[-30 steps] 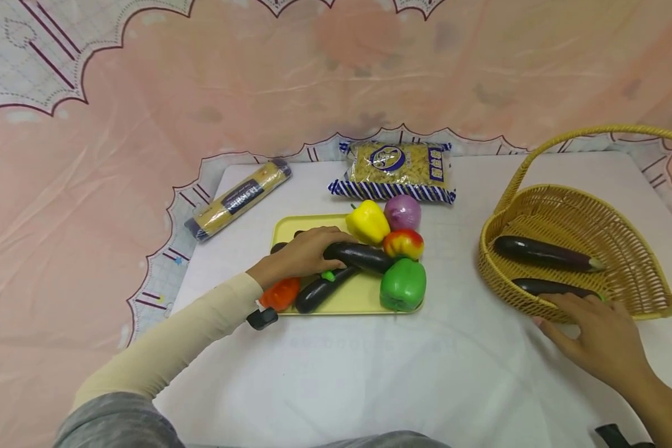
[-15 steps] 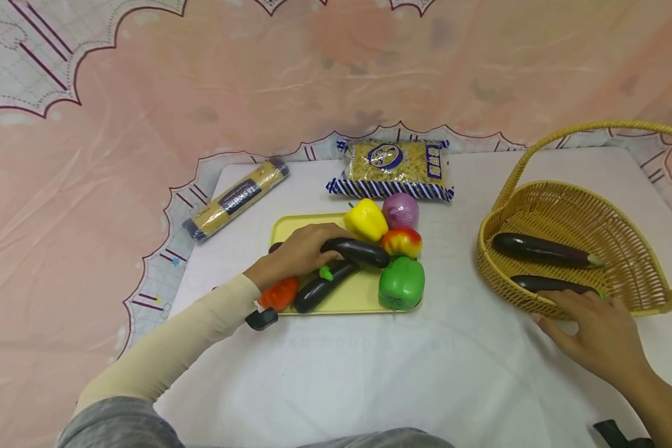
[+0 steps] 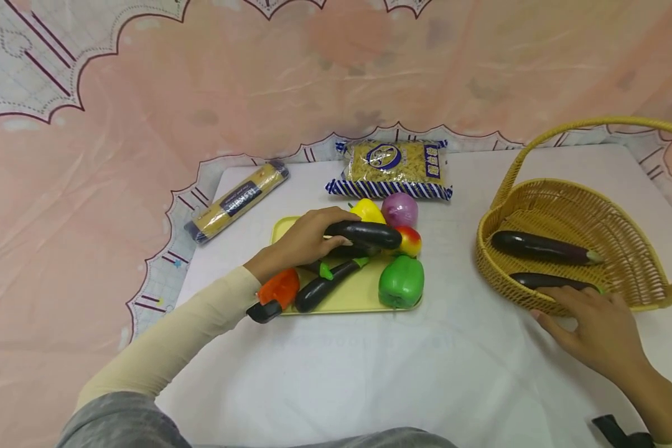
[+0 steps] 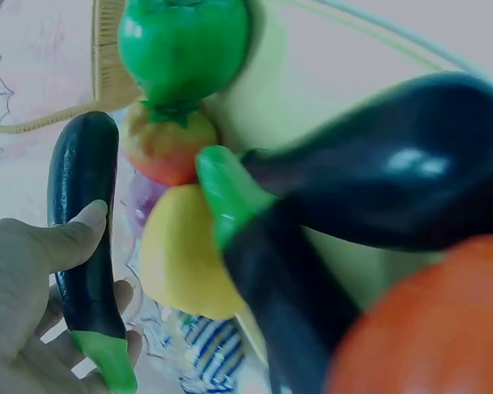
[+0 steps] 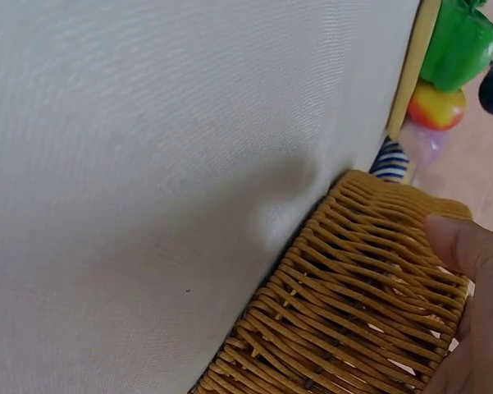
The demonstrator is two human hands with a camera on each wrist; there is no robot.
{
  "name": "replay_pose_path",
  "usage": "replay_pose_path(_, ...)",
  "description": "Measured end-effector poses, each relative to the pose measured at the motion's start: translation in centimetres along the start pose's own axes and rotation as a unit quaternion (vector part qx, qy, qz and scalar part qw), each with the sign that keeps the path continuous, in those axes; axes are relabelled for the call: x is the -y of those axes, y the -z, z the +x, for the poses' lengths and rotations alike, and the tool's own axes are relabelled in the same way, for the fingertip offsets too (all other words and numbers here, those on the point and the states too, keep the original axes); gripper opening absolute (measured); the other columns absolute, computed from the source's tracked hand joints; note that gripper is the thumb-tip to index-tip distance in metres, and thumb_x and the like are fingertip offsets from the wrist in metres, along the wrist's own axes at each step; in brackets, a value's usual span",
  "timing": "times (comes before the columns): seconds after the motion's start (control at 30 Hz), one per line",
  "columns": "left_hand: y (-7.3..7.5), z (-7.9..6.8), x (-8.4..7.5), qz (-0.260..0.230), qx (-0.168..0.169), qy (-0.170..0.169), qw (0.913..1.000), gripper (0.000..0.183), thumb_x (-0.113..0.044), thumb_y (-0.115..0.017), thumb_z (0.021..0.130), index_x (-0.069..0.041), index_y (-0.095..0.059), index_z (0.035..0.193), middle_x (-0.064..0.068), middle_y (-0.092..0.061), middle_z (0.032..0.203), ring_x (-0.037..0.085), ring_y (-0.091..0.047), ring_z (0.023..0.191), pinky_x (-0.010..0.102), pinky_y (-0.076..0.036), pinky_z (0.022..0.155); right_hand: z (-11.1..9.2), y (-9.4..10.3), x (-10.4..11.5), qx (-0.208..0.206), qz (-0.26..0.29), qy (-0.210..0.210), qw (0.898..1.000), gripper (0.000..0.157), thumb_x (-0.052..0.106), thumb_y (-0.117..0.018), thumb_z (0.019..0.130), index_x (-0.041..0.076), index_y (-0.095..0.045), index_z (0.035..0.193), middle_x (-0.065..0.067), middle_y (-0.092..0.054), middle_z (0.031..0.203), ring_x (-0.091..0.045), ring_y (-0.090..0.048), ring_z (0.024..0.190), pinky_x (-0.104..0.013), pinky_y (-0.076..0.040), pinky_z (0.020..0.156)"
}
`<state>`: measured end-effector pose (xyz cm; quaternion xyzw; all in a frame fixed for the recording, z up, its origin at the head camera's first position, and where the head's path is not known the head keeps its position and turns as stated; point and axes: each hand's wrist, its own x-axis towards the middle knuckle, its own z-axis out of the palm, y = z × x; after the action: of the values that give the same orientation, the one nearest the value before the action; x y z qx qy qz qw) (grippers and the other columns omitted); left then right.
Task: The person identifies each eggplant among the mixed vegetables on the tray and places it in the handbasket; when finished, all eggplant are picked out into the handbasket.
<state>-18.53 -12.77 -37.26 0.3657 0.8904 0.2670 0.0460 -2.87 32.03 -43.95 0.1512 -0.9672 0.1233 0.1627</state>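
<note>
My left hand (image 3: 305,239) holds a dark eggplant (image 3: 369,234) lifted just over the yellow tray (image 3: 364,295). In the left wrist view, thumb and fingers wrap this eggplant (image 4: 84,168), whose green stem end points down. Beneath it on the tray lie further eggplants (image 3: 320,292), partly covered by the hand. At the right, my right hand (image 3: 605,330) grips the near rim of the wicker basket (image 3: 490,277). Its thumb is outside the wall and the fingers reach over the rim. Inside the basket lie two eggplants (image 3: 537,247), the nearer one partly behind the fingers.
Around the tray are a green bell pepper (image 3: 401,282), a red-yellow fruit (image 3: 411,241), a purple onion (image 3: 399,210), a yellow pepper (image 3: 368,211) and an orange pepper (image 3: 280,287). Behind stand a pasta bag (image 3: 392,165) and a long pasta packet (image 3: 238,200). The basket's handle (image 3: 518,165) arches high.
My left hand has raised the eggplant off the others and slightly away from me, uncovering more of the eggplants beneath. The right hand stays at the basket rim.
</note>
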Motion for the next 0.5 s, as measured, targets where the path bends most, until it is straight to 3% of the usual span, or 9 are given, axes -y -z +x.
replay_pose_path(0.3, -0.3, 4.0, -2.9, 0.025, -0.004, -0.037, 0.999, 0.044, -0.015, -0.071, 0.091, -0.012, -0.061, 0.133, 0.008, -0.063, 0.129, 0.025, -0.056, 0.12, 0.04, -0.039, 0.106, -0.1, -0.4, -0.1, -0.013, 0.006, 0.006, 1.0, 0.047, 0.043, -0.078, 0.076, 0.006, -0.072, 0.104, -0.016, -0.072, 0.091, -0.033, -0.059, 0.069, -0.044, -0.032, 0.063)
replay_pose_path(0.5, -0.9, 7.5, -5.2, 0.027, 0.025, -0.049, 0.9981, 0.041, -0.018, -0.068, 0.093, -0.016, -0.06, 0.133, 0.004, -0.063, 0.128, 0.019, -0.057, 0.117, 0.033, -0.04, 0.105, 0.0, -0.2, -0.1, -0.01, 0.005, 0.006, 1.0, 0.046, 0.042, -0.078, 0.076, 0.006, -0.072, 0.105, -0.015, -0.072, 0.092, -0.034, -0.059, 0.071, -0.044, -0.031, 0.063)
